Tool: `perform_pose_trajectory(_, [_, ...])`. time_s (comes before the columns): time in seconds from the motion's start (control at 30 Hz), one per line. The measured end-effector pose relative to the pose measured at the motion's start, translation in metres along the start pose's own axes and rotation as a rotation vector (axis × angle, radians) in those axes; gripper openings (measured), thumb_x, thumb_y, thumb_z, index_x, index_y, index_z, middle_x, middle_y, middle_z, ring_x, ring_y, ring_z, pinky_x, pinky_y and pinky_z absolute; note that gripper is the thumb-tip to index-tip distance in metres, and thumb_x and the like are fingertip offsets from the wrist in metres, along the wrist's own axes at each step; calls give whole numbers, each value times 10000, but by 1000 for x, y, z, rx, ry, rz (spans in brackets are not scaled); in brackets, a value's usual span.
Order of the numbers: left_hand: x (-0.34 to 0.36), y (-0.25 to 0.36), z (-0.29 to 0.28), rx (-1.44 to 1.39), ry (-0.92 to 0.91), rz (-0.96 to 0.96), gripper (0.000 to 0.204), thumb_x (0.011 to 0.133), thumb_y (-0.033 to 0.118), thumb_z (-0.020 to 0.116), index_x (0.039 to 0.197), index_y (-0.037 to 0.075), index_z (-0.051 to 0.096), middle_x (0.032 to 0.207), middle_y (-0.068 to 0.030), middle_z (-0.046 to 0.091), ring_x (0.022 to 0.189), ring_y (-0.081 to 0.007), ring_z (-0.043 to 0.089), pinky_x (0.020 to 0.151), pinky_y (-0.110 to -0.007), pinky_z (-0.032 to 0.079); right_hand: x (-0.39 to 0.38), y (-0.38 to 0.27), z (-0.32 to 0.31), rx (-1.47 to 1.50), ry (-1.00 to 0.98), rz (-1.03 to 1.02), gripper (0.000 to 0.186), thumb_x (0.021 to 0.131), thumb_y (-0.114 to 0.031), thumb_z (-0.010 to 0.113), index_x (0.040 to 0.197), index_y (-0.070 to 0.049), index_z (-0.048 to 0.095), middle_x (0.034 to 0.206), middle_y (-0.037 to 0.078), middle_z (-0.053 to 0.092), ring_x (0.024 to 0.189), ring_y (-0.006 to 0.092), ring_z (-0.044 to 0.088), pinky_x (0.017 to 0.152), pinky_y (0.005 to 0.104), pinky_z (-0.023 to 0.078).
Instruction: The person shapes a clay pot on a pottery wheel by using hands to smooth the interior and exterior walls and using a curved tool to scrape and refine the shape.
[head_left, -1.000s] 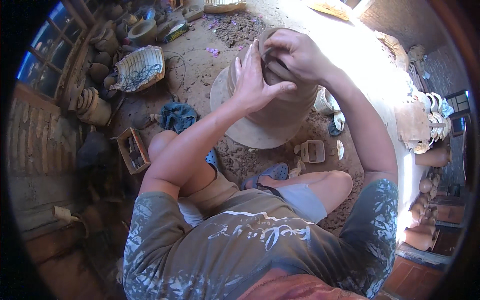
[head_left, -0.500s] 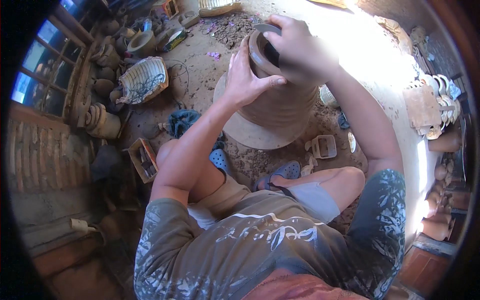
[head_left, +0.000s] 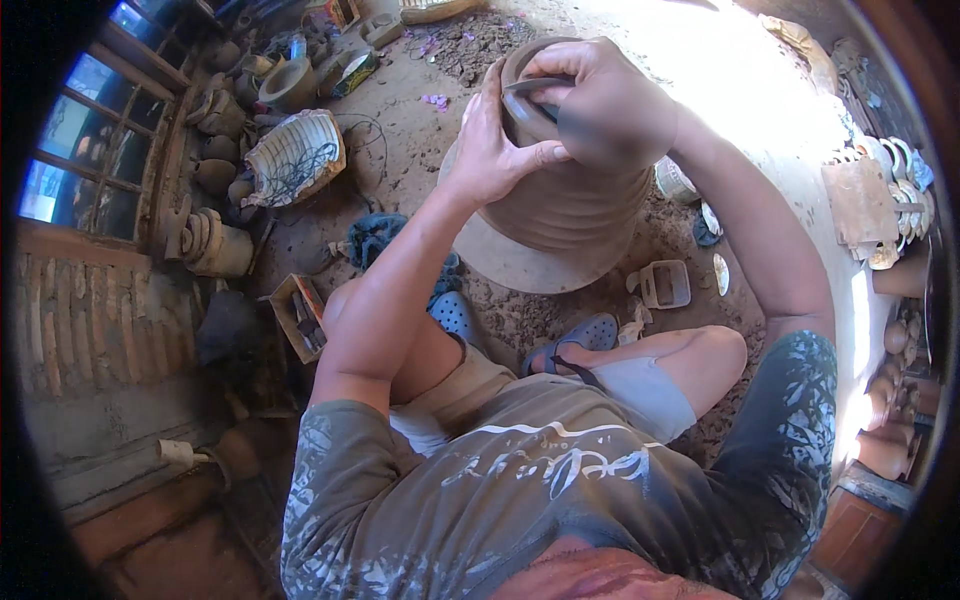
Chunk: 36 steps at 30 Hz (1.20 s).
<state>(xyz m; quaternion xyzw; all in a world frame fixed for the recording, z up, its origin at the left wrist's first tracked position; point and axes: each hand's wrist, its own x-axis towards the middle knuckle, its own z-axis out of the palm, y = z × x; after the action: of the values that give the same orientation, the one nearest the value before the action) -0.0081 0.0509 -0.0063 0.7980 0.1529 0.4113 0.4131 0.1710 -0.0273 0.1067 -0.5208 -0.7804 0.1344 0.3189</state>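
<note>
Head view. The clay pot (head_left: pixel 565 205) is standing on a round wheel (head_left: pixel 520 265) on the dirt floor (head_left: pixel 420 130), directly in front of the seated person's knees.

The left hand (head_left: pixel 495 150) is lying flat against the left side of the pot's neck, fingers spread and pressing on the wall, thumb pointing across toward the other hand; it is closing on nothing, only bracing the clay from outside.

The right hand (head_left: pixel 600 105) is curling over the rim of the pot, fingers bent and hooking over the lip (the fingertips inside the mouth are hidden, so how far they are closing cannot be told). Working from opposite sides, the hands are probably squeezing the wall between them to shape it.

Left of the pot, a cracked ribbed bowl (head_left: pixel 295 155) is lying on the floor. Right of the pot, a small grey tray (head_left: pixel 665 285) is sitting among clay scraps. Below the pot, a blue sandal (head_left: pixel 575 340) is resting beside the wheel.
</note>
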Motion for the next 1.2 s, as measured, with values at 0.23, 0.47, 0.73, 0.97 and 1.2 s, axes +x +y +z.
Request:
perform_pose_trajectory(0.23, [-6,12,3,76,42,-39,1471,635,780,876,1611,-110,229,1497,-332,506,1421,-468,479,1212,-534,348,-18,-12,-42,38,-341,-6,181,899,10,720,1078,3,748,1009,70,744,901,148,691,848,307,560])
perform_pose_trajectory(0.47, [-19,28,22,314,183,-82,1496,596,793,879,1606,-106,239,1497,-329,484,1394,-451,473,1196,-535,361,-58,-71,-61,16,79,46,160,913,22,660,1067,-19,677,966,40,725,925,153,693,845,310,574])
perform_pose_trajectory(0.73, [-5,18,4,252,126,-10,1579,531,766,923,1623,-103,186,1543,-323,433,1435,-441,430,1214,-532,352,-83,-108,-25,-152,-234,-35,139,877,-60,726,1000,-12,683,996,146,669,918,339,674,821,419,553])
perform_pose_trajectory(0.97, [-12,20,20,346,134,-39,1525,587,829,849,1619,-95,210,1561,-300,434,1456,-450,411,1226,-535,311,3,-18,-18,-417,111,-274,244,882,-44,623,1118,-11,671,1040,186,664,976,402,659,886,460,543])
perform_pose_trajectory(1.2, [-21,16,34,453,260,46,1468,633,729,900,1639,-57,176,1532,-302,455,1429,-471,438,1211,-544,337,3,-13,-7,-144,-41,-235,173,878,-7,680,1050,-17,696,981,148,688,938,351,680,847,422,549])
